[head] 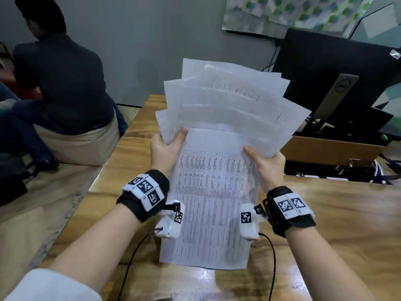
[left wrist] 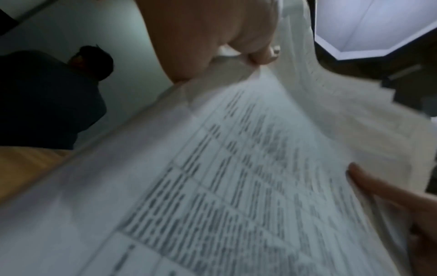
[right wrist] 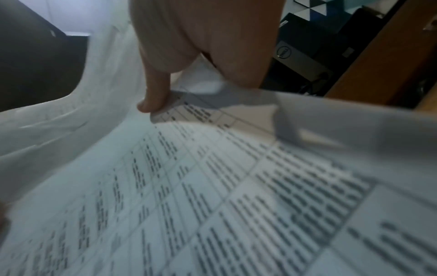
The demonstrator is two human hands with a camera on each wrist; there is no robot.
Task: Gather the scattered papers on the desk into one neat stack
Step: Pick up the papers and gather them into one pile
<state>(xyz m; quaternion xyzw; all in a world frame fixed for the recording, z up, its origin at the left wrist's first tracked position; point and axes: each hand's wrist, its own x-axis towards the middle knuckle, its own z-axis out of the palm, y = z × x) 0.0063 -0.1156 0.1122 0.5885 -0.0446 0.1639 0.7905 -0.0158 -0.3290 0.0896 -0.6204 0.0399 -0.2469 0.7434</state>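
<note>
A fanned bundle of white papers (head: 225, 109) stands lifted above the wooden desk (head: 338, 216), its sheets offset at uneven heights. The front sheet (head: 212, 196) carries a printed table and hangs down toward the desk. My left hand (head: 166, 146) grips the bundle's left side, thumb on the front. My right hand (head: 268, 160) grips the right side, thumb over the printed sheet. In the left wrist view my left hand (left wrist: 236, 41) pinches the blurred papers (left wrist: 212, 186). The right wrist view shows my right hand (right wrist: 179, 61) with its thumb pressed on the printed sheet (right wrist: 212, 196).
A black monitor (head: 334, 68) on a grey stand rises behind the papers at the right. A cardboard box (head: 329, 148) and tangled cables (head: 351, 170) lie beside it. A person in dark clothes (head: 58, 83) sits at the left, back turned, off the desk's left edge.
</note>
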